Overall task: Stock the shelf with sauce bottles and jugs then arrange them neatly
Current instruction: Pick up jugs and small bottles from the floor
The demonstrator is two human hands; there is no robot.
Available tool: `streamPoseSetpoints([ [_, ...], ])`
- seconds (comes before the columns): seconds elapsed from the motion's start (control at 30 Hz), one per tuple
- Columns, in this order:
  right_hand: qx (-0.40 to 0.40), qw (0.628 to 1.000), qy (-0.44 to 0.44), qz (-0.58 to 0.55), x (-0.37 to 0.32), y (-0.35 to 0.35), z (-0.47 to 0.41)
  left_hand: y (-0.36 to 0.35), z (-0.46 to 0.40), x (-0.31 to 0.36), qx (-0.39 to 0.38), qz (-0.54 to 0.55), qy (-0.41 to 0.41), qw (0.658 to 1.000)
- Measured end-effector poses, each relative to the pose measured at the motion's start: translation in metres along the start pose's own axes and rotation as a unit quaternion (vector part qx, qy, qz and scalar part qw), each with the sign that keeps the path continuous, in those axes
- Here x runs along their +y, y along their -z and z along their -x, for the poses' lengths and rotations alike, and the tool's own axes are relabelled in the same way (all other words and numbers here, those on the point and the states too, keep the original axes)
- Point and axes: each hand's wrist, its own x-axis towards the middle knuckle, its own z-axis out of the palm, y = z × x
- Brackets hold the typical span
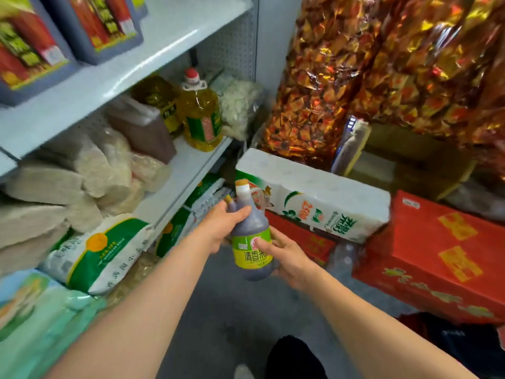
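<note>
A dark sauce bottle [252,242] with a green-yellow label and a yellow cap is held upright over the floor in front of the shelf. My left hand [222,227] grips its shoulder and handle from the left. My right hand [287,258] holds the lower body, thumb across the label. The middle shelf board [175,170] carries two yellow oil jugs [200,116] with a red cap on the nearer one. The upper shelf [131,58] holds blue-framed boxed goods [106,26].
Pale bagged goods [90,170] fill the middle shelf's left. Rice sacks [103,253] lie on the bottom level. A white carton [314,203] sits on red boxes [437,258] to the right, under shiny red-gold packets [382,72]. Grey floor [232,310] lies below my arms.
</note>
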Motion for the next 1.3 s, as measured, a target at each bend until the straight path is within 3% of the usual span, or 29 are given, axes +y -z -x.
streamPoseSetpoints([
  [0.13,-0.044,0.997,0.045,0.040,-0.073,-0.034,-0.050,0.042,-0.009,0.070,0.014,-0.015,-0.027,0.999],
  [0.3,-0.090,0.986,0.125,0.068,-0.179,-0.068,-0.115,0.084,-0.036,0.172,0.050,-0.045,-0.128,0.989],
  [0.53,-0.169,0.945,0.256,0.111,-0.368,-0.107,-0.219,0.128,-0.093,0.349,0.155,-0.061,-0.274,0.947],
  [0.67,-0.220,0.926,0.276,0.136,-0.449,-0.121,-0.290,0.147,-0.147,0.418,0.239,-0.081,-0.299,0.920],
  [0.9,-0.283,0.908,0.258,0.167,-0.506,-0.122,-0.406,0.170,-0.237,0.460,0.329,-0.092,-0.277,0.898],
  [1.3,-0.249,0.898,0.305,0.196,-0.558,-0.124,-0.522,0.199,-0.336,0.525,0.331,-0.112,-0.263,0.899],
])
